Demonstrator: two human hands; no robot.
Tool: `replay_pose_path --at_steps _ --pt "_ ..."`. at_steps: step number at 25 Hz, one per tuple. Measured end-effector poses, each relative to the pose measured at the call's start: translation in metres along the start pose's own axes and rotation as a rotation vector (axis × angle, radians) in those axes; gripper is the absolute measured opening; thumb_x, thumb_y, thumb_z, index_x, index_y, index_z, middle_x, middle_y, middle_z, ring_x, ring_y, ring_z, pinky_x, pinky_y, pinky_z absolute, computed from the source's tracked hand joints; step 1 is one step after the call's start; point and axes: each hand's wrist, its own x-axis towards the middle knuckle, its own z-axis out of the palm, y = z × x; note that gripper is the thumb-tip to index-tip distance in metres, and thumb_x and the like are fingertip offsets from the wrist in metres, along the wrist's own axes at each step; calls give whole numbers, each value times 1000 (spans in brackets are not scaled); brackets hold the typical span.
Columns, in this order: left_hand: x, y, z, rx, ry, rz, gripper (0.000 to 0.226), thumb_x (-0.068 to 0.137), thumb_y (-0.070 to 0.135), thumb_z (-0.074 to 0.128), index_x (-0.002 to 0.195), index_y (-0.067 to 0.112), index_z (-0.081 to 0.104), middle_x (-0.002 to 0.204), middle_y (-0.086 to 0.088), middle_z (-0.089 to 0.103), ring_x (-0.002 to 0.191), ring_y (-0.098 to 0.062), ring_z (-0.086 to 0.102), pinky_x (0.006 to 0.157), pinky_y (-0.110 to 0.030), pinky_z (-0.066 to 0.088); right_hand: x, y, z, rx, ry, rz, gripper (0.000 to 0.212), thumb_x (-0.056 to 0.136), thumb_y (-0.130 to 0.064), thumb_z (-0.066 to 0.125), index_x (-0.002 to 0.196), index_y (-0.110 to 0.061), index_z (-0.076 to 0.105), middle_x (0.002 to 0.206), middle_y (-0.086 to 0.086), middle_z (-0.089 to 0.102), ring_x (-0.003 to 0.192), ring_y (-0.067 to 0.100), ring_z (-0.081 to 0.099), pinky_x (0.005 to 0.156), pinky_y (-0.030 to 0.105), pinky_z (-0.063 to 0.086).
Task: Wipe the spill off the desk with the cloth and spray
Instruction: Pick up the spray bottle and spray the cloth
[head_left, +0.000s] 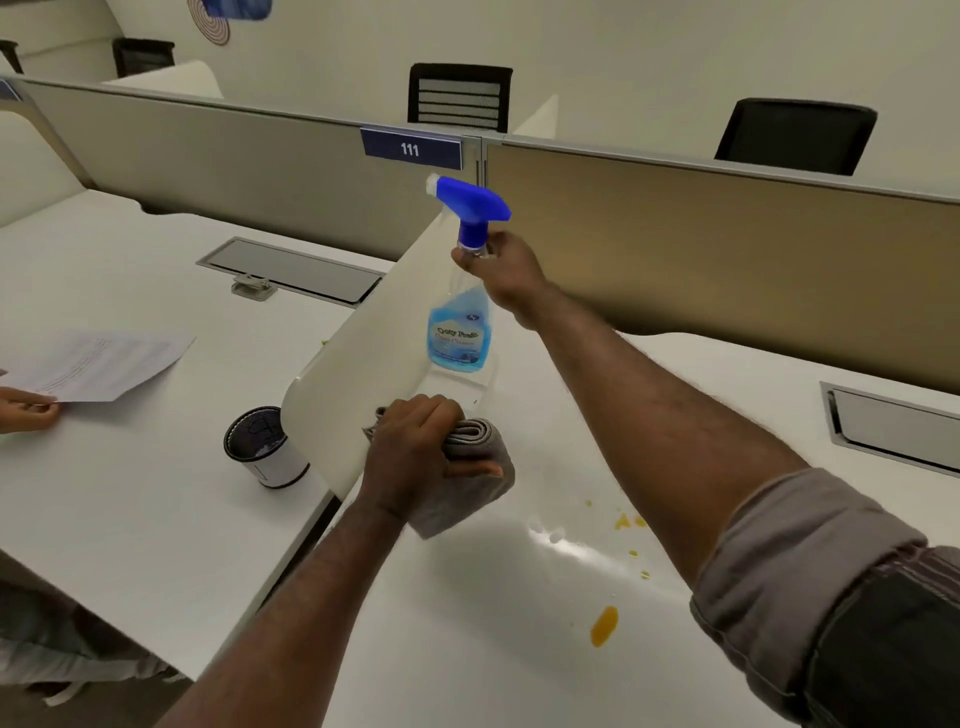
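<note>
A spray bottle (460, 332) is gripped at its neck by the right hand (511, 275), near the bench's (467, 649) far edge. A folded grey cloth (480, 457), soft and light, is clenched in the left hand (415, 452). Orange spill drops (604, 625) lie nearer the front edge.

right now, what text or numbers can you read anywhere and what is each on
"111": white digits on the blue sign on the partition.
Spray bottle label: blurred, not surely readable.
Paper on the neighbouring desk: print too small to read.
Cup: no readable text.
</note>
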Motion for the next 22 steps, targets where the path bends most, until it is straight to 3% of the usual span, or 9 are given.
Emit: replay_pose_path --at_steps 2,5,8,12,15,18,21,22 --pt "17 3 -8 -11 43 -32 75 78 82 38 68 10 54 60 -5 55 55 -22 49 60 -28 35 -14 -24 -28 33 48 -46 25 93 -25 63 112 -10 57 103 3 64 100 22 63 88 39 53" --pt "58 15 -17 -107 94 -119 80 81 81 27 65 7 54 59 -8 54 57 -24 47 60 -32 36 -54 -51 -77 32 114 -170 19 95 -28 58 107 -15 53 92 -6 60 86 9 62 73 23 51" --pt "107 38 -17 -254 163 -197 79 90 74 18 59 9 51 56 -7 48 58 -23 42 60 -32 27 -103 -62 -134 -33 184 -265 24 97 -29 56 113 -13 50 93 -4 60 83 6 63 67 15 50" --pt "174 84 -9 -604 237 -365 52 96 47 24 56 17 41 56 -4 41 57 -20 39 59 -36 30 -163 -60 -211 -99 295 -279 23 95 -29 58 110 -15 47 95 9 65 85 17 69 72 26 56" --pt "214 134 -9 -965 231 -468 43 94 41 31 53 25 35 52 4 34 54 -13 32 58 -33 25 -204 -52 -260 -84 429 -181 18 91 -21 62 101 -25 47 86 2 64 76 16 70 63 24 54" --pt "243 175 -8 -1279 195 -521 39 94 31 31 57 18 35 56 -4 29 59 -19 27 57 -34 25 -236 -40 -294 -68 536 -89 21 86 -10 63 101 -18 50 79 8 61 67 17 67 59 27 52" --pt "262 208 -7 -1313 171 -481 34 95 9 31 63 12 40 57 -6 36 56 -18 36 53 -29 32 -260 -32 -317 -89 494 -83 9 85 -5 60 88 -11 55 70 17 61 59 15 64 60 29 53" --pt "266 217 -7 -1266 171 -431 34 93 -2 35 62 10 43 54 4 43 53 -9 41 52 -23 36 -266 -31 -323 -95 471 -85 5 85 -5 60 87 -8 57 69 18 63 58 14 65 61 29 52"
